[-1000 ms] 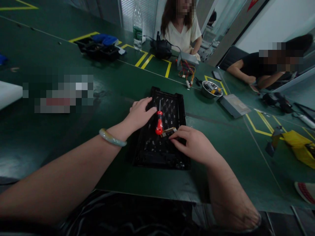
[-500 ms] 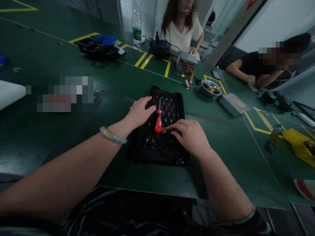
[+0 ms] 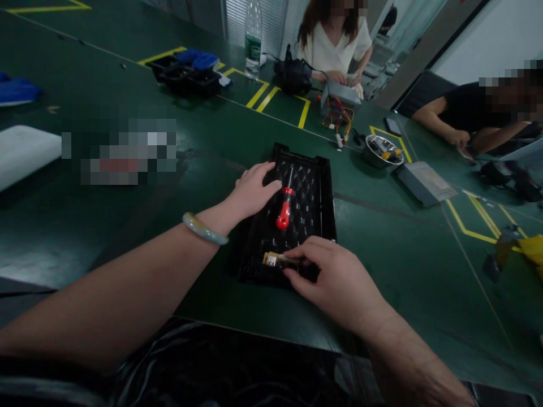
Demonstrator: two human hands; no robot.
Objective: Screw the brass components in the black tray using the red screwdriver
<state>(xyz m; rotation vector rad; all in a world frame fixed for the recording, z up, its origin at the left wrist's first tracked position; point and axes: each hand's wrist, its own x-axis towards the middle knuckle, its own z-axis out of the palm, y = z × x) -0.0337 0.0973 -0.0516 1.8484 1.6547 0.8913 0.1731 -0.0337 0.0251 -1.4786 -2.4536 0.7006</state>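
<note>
A black shallow tray [image 3: 316, 198] with a honeycomb-patterned floor lies on the table in front of me. Inside it rests a screwdriver [image 3: 284, 210] with a red handle, its metal shaft pointing away from me. My left hand [image 3: 257, 189] is at the tray's left rim, thumb and fingers spread apart over the edge. Over the tray's near end, my right hand [image 3: 328, 268] pinches a small flat part with a gold end and a metal connector [image 3: 272, 259]. The fingers cover the rest of that part.
A steel bowl of tools [image 3: 383, 152] and a grey metal box [image 3: 424, 183] are at the right. Farther back are a power supply [image 3: 341, 93], a water bottle [image 3: 253, 48] and a black organiser [image 3: 182, 85]. Two people [image 3: 335, 45] sit across the table.
My right hand has drawn back toward me with the small part, away from the screwdriver handle to the tray's near end. The left hand stays at the rim. The view has shifted slightly.
</note>
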